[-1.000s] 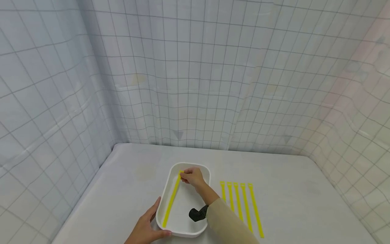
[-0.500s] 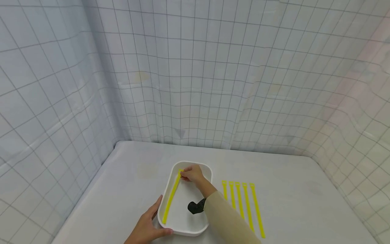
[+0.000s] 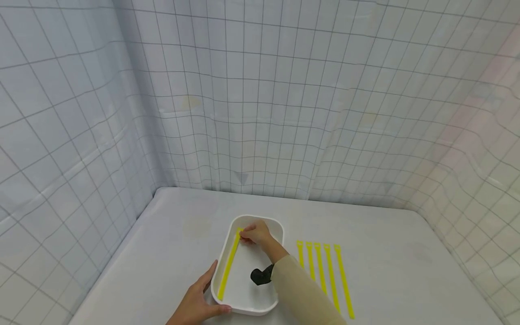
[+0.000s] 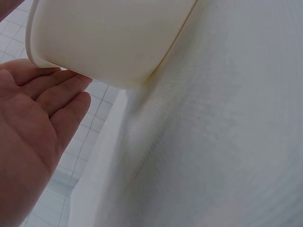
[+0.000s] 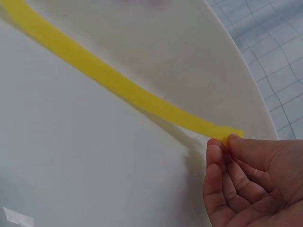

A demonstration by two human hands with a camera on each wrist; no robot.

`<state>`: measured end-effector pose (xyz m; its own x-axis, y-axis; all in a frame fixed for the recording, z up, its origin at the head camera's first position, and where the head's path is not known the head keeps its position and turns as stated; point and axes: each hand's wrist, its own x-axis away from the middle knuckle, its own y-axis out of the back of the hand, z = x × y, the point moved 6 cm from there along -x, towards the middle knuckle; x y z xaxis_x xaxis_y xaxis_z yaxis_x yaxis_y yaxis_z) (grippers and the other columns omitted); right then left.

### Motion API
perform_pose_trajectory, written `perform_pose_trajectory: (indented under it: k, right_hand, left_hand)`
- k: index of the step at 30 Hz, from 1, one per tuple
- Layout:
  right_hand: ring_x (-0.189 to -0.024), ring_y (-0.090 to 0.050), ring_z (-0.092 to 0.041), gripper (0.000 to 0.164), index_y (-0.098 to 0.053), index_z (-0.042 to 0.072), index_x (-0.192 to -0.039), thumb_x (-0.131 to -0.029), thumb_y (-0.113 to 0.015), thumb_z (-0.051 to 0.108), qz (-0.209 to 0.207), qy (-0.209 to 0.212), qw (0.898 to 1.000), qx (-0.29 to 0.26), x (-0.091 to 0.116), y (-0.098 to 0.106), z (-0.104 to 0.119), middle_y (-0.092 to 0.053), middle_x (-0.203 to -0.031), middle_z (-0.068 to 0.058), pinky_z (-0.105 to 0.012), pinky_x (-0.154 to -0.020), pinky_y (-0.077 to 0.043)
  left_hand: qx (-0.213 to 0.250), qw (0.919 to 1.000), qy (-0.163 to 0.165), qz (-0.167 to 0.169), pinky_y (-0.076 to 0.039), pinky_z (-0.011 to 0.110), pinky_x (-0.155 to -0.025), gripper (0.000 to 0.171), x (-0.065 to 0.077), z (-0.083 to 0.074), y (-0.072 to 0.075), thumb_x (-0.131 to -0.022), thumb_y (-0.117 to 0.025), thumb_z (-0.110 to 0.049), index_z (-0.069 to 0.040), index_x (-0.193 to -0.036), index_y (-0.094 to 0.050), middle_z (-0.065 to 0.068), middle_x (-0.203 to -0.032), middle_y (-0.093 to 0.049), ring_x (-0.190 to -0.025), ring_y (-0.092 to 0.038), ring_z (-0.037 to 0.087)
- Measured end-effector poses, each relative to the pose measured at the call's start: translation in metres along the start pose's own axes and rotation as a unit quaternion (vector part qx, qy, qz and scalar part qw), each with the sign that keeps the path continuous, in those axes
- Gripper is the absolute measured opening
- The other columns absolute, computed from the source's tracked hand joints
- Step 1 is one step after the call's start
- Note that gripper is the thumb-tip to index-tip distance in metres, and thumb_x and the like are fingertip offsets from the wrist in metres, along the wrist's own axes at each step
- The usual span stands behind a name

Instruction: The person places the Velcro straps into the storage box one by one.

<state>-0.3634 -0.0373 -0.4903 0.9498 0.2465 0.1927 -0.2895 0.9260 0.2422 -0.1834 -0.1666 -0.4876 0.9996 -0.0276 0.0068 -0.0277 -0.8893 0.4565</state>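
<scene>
A white tray with rounded corners and raised walls stands on the table. Along its left inner side runs a long flat yellow strap. My right hand reaches into the tray and pinches the strap's far end between thumb and index finger. Seen from the right wrist, the strap rises off the floor of the tray towards those fingers. Its head is partly covered by the hand. At the near left corner, my left hand touches the tray from outside, thumb at the near rim, extended fingers against the left wall.
Several more yellow straps with slotted heads lie side by side on the white table, right of the tray. My right sleeve covers parts of some. A black device sits at my right wrist, over the tray. Checked curtains surround the table.
The head view has shifted slightly, moving the tray a little right in it. The pinched end of the strap sits slightly lower in the picture. Both hands keep their places at the tray.
</scene>
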Motion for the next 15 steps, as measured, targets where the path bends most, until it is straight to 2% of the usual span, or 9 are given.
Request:
perform_pose_trajectory:
  k: [4, 8, 15]
  right_hand:
    - [-0.055, -0.061, -0.014, 0.012, -0.066, -0.009, -0.081, -0.078, -0.071, 0.001, 0.005, -0.007, 1.000, 0.015, -0.0008, 0.0012, -0.0005, -0.067, -0.069, -0.014, -0.026, -0.054, -0.053]
    - [-0.057, -0.064, -0.017, 0.012, -0.066, -0.006, -0.077, -0.077, -0.073, 0.004, 0.014, -0.003, 1.000, 0.024, -0.0022, 0.0016, -0.0008, -0.066, -0.067, -0.012, -0.027, -0.056, -0.054]
    - [-0.053, -0.060, -0.012, 0.009, -0.067, -0.010, -0.080, -0.078, -0.069, -0.002, 0.006, -0.005, 1.000, 0.009, -0.0001, 0.0016, -0.0005, -0.067, -0.069, -0.016, -0.024, -0.052, -0.053]
  left_hand:
    - [-0.002, 1.0000, -0.004, -0.001, -0.030, 0.052, -0.100, 0.111, 0.0004, -0.0012, 0.0001, -0.057, -0.087, -0.034, -0.002, -0.144, -0.025, 0.018, -0.142, -0.035, -0.127, -0.036, 0.034]
    - [-0.003, 1.0000, -0.001, 0.000, -0.031, 0.051, -0.100, 0.111, 0.0002, -0.0017, 0.0002, -0.058, -0.087, -0.034, -0.003, -0.144, -0.026, 0.018, -0.142, -0.035, -0.127, -0.036, 0.034]
    - [-0.005, 1.0000, 0.002, 0.000, -0.031, 0.051, -0.100, 0.111, 0.0009, -0.0018, 0.0005, -0.057, -0.087, -0.034, -0.001, -0.144, -0.026, 0.019, -0.142, -0.034, -0.127, -0.036, 0.034]
